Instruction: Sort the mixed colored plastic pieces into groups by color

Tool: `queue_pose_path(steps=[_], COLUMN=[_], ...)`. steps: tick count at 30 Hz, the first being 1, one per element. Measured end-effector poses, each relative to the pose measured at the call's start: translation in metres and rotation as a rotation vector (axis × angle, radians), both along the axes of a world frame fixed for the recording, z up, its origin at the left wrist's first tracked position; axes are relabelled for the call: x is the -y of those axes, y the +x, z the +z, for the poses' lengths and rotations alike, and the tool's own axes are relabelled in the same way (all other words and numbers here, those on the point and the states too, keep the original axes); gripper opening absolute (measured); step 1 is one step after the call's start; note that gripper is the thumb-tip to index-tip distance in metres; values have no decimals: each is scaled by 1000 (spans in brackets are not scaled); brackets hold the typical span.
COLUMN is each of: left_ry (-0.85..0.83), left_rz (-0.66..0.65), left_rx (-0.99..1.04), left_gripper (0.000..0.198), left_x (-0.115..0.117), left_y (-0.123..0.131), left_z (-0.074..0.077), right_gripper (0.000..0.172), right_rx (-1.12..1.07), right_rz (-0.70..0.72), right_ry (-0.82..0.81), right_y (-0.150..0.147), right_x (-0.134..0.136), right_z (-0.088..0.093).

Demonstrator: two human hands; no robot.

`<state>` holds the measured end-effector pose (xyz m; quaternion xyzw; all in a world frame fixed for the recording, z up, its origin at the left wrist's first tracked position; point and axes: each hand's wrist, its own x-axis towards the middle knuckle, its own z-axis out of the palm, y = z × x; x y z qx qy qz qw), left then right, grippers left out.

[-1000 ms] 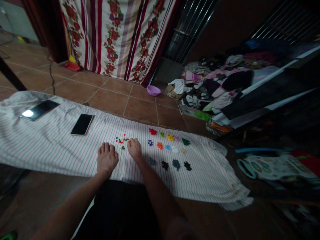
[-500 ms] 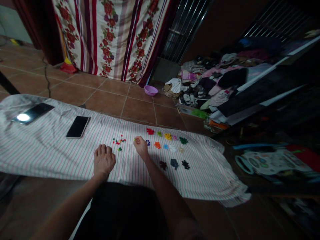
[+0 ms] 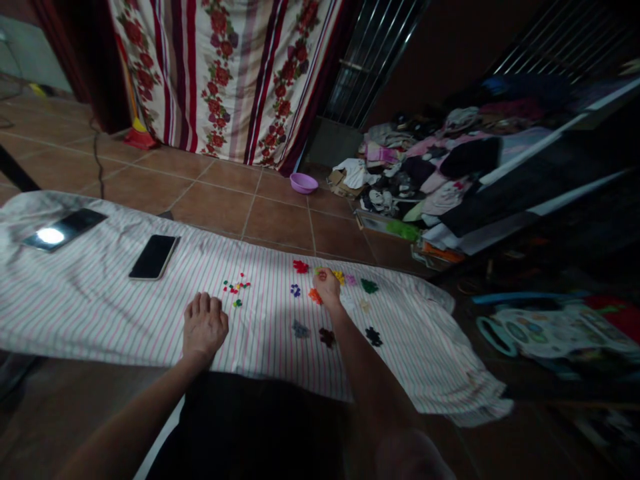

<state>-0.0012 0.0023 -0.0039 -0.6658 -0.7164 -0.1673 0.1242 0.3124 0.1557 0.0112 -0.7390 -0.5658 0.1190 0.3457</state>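
Note:
My left hand (image 3: pixel 204 325) lies palm down on the striped cloth (image 3: pixel 260 347), fingers stretched out, just nearer me than a mixed cluster of small coloured pieces (image 3: pixel 237 285). Over to the right, my right hand (image 3: pixel 327 288) has its fingers drawn together at the small light green pile (image 3: pixel 317 271); whatever they hold is hidden. Around it lie a red pile (image 3: pixel 300 267), a yellow pile (image 3: pixel 339 277), an orange pile (image 3: pixel 315 296) and a purple pile (image 3: pixel 295 290). Closer to me are grey pieces (image 3: pixel 300 329), brown pieces (image 3: pixel 327 337) and black pieces (image 3: pixel 373 336).
Two dark phones, one flat phone (image 3: pixel 154 257) and one reflecting a bright light (image 3: pixel 65 230), rest at the cloth's left. Pink pieces (image 3: pixel 351 280) and dark green pieces (image 3: pixel 369 286) sit farther right. A purple basin (image 3: pixel 303 183) stands on the tiled floor beyond.
My right hand has moved right, from beside the purple pile to the light green pile, with its fingers still together. My left hand stays in about the same place.

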Motion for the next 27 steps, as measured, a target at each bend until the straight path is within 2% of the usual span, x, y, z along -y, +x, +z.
queue_pose_path(steps=[6,11,27], left_ry=[-3,-4,-6], left_rz=[-5,3,5], left_rx=[16,35,22], left_gripper=[27,27,28], left_x=[0,-1,-2], left_y=[-1,1,1], left_z=[-1,0,-2], right_gripper=[26,33,34], right_rx=[231,369,468], right_rz=[-41,12,34], right_ry=[-92,-141,-198], right_y=[19,22,17], right_x=[-13,-15,-19], right_z=[5,7,6])
